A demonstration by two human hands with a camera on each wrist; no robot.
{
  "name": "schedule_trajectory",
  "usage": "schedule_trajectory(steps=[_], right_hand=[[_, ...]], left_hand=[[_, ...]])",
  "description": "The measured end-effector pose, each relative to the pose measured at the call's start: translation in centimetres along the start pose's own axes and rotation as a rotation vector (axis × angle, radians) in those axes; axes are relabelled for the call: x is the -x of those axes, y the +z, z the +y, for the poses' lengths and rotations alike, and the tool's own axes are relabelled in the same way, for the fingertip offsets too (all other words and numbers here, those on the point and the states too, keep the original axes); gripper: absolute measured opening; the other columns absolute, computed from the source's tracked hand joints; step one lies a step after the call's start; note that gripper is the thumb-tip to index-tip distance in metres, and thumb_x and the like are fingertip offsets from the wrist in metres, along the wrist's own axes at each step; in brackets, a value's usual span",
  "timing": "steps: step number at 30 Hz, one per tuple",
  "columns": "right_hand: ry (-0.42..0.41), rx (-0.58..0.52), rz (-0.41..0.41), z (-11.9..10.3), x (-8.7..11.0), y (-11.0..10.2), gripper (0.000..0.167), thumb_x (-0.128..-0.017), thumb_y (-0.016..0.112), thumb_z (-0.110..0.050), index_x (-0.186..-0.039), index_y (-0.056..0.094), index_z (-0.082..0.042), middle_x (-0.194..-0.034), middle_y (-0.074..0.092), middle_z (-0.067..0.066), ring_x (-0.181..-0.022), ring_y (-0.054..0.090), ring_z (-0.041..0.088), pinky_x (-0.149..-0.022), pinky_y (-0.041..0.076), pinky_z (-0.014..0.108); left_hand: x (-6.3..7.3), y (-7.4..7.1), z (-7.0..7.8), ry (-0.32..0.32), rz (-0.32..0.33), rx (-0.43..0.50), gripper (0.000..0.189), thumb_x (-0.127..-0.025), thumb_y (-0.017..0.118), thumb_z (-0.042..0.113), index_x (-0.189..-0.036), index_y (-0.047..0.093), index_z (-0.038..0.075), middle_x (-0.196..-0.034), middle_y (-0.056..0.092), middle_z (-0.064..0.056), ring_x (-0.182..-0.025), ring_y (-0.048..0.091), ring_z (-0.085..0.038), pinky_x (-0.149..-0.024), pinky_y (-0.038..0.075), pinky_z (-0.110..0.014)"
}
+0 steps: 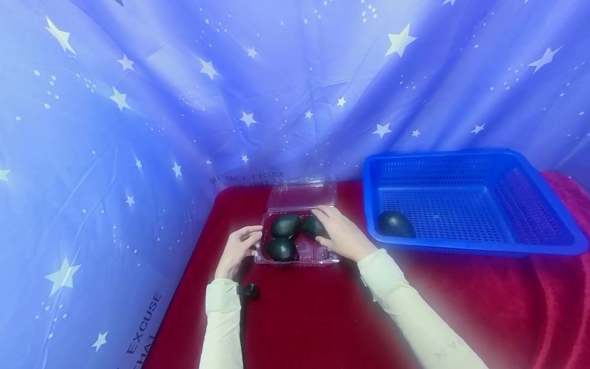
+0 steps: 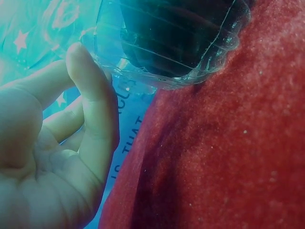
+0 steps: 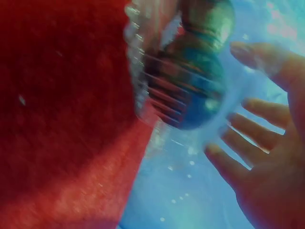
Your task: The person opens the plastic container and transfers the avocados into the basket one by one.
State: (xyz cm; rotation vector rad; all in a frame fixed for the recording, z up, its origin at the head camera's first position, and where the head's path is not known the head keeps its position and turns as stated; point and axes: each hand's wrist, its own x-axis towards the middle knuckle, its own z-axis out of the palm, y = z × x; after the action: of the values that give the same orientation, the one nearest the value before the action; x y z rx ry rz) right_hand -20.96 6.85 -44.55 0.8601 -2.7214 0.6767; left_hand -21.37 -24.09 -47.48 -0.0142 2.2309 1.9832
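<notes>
A clear plastic clamshell box [image 1: 318, 253], its lid [image 1: 301, 196] raised at the back, holds three dark green avocados. Two avocados, one behind [image 1: 286, 226] and one in front [image 1: 282, 249], sit in the left half; the third avocado [image 1: 313, 225] lies at the back right, partly covered by my right hand [image 1: 343, 236]. In the right wrist view, the fingers of that hand are spread and nearly straight, with a gap to the avocados. My left hand [image 1: 237, 251] is at the box's left edge, fingers loosely bent; whether the fingertips touch the plastic is unclear.
A blue perforated basket [image 1: 475, 246] stands to the right with one avocado [image 1: 396, 224] in its near left corner. Red cloth [image 1: 313, 318] covers the table. Star-printed blue curtain [image 1: 295, 77] hangs behind and at the left. A black wrist device [image 1: 250, 291] is at the left cuff.
</notes>
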Motion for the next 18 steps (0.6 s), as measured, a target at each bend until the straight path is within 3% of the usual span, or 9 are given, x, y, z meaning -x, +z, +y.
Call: schedule_trajectory(steps=[11,18], right_hand=[[-0.009,0.018,-0.033,0.0,-0.4,1.0,0.075,-0.082,0.081,-0.016,-0.147,0.044,-0.001,-0.148,0.045,0.022,-0.139,0.043,0.038,-0.114,0.037,0.049],[-0.03,0.036,-0.052,-0.1,-0.6,1.3,0.069,-0.083,0.08,-0.016,-0.144,0.05,-0.005,-0.141,0.053,0.018,-0.132,0.049,0.035,-0.11,0.042,0.05]], left_hand=[[0.0,0.0,0.1,-0.004,-0.01,0.038,0.04,-0.097,0.064,0.01,-0.132,0.057,-0.005,-0.093,0.068,-0.003,-0.068,0.058,-0.009,-0.054,0.053,-0.02],[-0.2,-0.1,-0.3,0.012,-0.005,0.026,0.037,-0.096,0.065,0.01,-0.129,0.059,-0.005,-0.088,0.067,0.001,-0.067,0.057,-0.008,-0.054,0.053,-0.019]])
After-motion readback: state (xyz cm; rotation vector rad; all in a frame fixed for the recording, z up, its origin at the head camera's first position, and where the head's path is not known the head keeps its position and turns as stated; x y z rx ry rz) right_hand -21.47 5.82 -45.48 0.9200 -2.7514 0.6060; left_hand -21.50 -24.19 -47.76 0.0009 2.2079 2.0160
